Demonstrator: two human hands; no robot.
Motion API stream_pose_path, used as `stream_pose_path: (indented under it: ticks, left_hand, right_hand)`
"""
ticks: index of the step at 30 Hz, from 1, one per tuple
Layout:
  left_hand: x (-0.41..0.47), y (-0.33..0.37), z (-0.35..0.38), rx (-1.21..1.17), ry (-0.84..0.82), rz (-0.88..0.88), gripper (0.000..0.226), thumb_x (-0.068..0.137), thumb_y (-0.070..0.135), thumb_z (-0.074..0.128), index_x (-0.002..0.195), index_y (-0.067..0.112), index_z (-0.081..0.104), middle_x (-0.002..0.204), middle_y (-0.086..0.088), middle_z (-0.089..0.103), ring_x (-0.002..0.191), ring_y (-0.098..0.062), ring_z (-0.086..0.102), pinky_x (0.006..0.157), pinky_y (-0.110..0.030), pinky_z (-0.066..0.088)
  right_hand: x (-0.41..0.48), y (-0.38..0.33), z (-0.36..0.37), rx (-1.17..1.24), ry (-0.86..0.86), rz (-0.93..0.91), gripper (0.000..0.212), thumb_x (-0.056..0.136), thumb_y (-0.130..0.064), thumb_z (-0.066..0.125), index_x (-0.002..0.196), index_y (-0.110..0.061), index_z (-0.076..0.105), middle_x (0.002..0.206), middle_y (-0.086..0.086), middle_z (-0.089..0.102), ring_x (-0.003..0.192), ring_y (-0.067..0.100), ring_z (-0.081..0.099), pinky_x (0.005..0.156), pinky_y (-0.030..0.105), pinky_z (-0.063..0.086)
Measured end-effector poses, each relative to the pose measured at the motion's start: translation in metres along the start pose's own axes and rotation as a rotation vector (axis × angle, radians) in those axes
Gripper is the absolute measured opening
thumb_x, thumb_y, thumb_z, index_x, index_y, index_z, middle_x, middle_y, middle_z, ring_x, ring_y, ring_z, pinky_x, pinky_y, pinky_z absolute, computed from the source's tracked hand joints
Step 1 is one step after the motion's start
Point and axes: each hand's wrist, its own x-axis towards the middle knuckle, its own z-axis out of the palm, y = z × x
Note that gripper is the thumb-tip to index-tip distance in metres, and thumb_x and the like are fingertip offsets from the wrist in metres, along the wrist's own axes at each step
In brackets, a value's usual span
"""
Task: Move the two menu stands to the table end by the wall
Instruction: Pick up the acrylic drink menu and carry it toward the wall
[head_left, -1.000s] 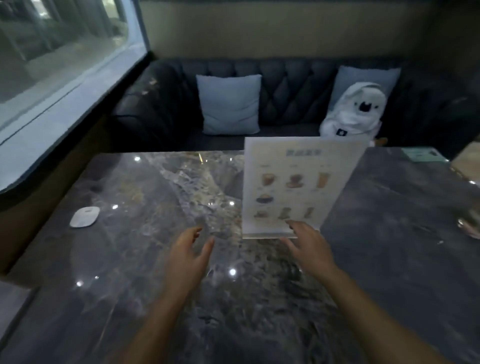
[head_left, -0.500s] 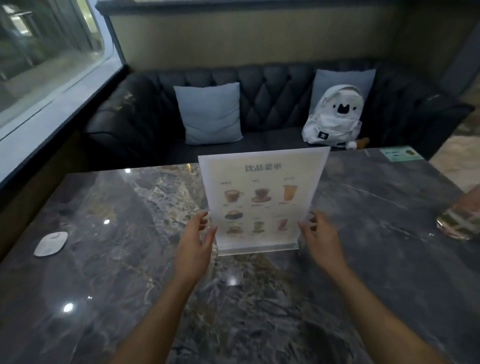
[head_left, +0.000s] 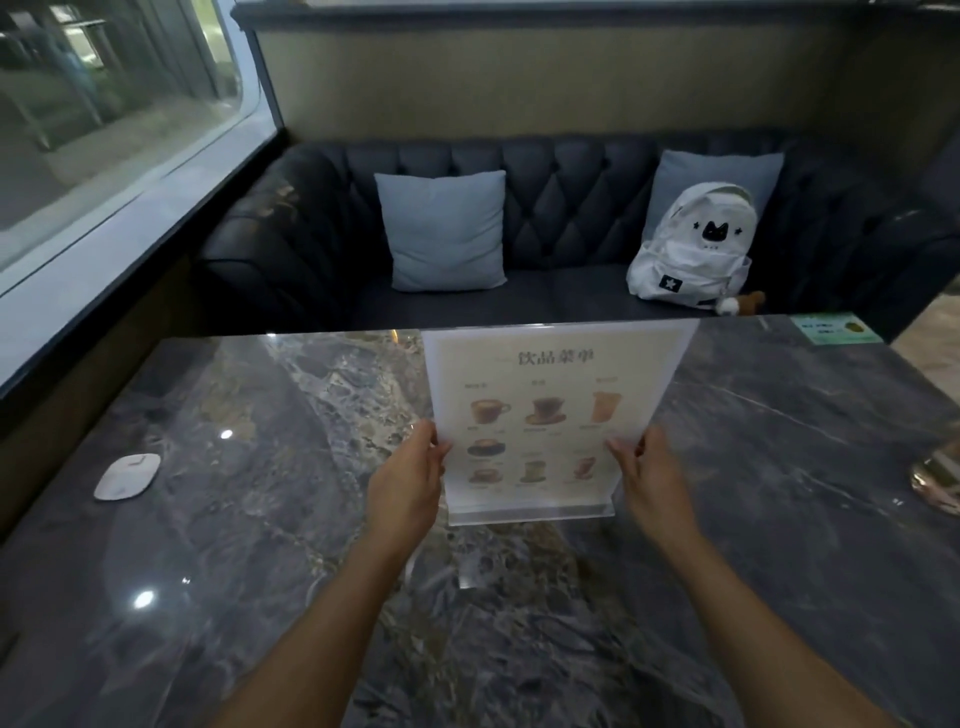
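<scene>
Stand (head_left: 550, 415) upright mid-table (head_left: 779, 467), broad face toward camera, pinched at side edges between left hand (head_left: 410, 478) and right hand (head_left: 649, 478); window-side table end off left.

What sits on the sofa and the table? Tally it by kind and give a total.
Cushions: 2, one in the middle of the sofa, one behind the backpack
Backpack: 1, white
Menu stand: 1, gripped at both edges by the hands
White pad: 1
Green card: 1
Total: 6. A shiny thing at the right edge is cut off, not counted.
</scene>
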Motion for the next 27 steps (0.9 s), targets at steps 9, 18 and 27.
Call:
stream_pose_path:
  ticks: [9, 18, 27]
  left_hand:
    - [-0.007, -0.033, -0.051, 0.104, 0.115, -0.07, 0.017, 0.092, 0.028, 0.043, 0.077, 0.021, 0.038, 0.084, -0.01, 0.069, 0.076, -0.034, 0.062, 0.059, -0.041, 0.044]
    - [-0.025, -0.105, -0.141, 0.149, 0.275, -0.174, 0.005, 0.092, 0.031, 0.041, 0.089, 0.028, 0.044, 0.079, -0.002, 0.068, 0.071, -0.026, 0.063, 0.057, -0.035, 0.045]
    - [-0.047, -0.171, -0.244, 0.298, 0.422, -0.293, 0.016, 0.091, 0.028, 0.041, 0.091, 0.014, 0.048, 0.084, -0.01, 0.07, 0.075, -0.035, 0.062, 0.062, -0.046, 0.05]
  right_hand:
    - [-0.004, -0.034, 0.048, 0.017, -0.066, -0.079, 0.012, 0.089, -0.031, 0.052, 0.097, -0.023, 0.048, 0.098, 0.003, 0.061, 0.086, 0.024, 0.06, 0.072, 0.044, 0.052]
    - [-0.01, -0.11, 0.146, -0.001, -0.21, -0.207, 0.018, 0.09, -0.033, 0.051, 0.1, -0.017, 0.05, 0.102, 0.01, 0.063, 0.087, 0.027, 0.059, 0.076, 0.047, 0.052]
    - [-0.029, -0.189, 0.268, 0.011, -0.323, -0.327, 0.018, 0.088, -0.031, 0.053, 0.096, -0.015, 0.051, 0.096, 0.008, 0.061, 0.084, 0.028, 0.057, 0.068, 0.039, 0.047]
